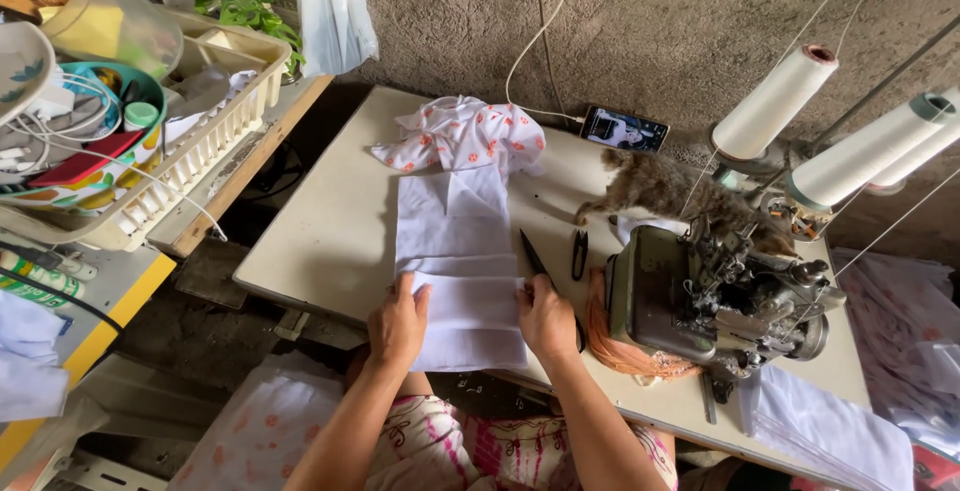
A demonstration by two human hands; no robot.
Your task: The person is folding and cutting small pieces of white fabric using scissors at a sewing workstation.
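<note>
**Gently pressing a soft stack of white cloth**

Both hands are lying flat, fingers spread, on the white fabric pieces [462, 281] at the table's [330, 241] near edge: left hand [398, 323] on the left border, right hand [545, 316] on the right. Nothing is being gripped. The cloth is looking light, limp and prone to sliding, best pinched at its edges.

- we take this for a small home sewing workshop.
- at right of the frame an overlock sewing machine [715, 296] sits on a pale work table [330, 241], with big white thread cones [775, 101] above it.
- thread snips [579, 254] and white cut cloth [455, 241] lie mid-frame.
- the rough plaster wall [680, 21] and a cluttered plastic basket [190, 151] at upper left look domestic.
</note>
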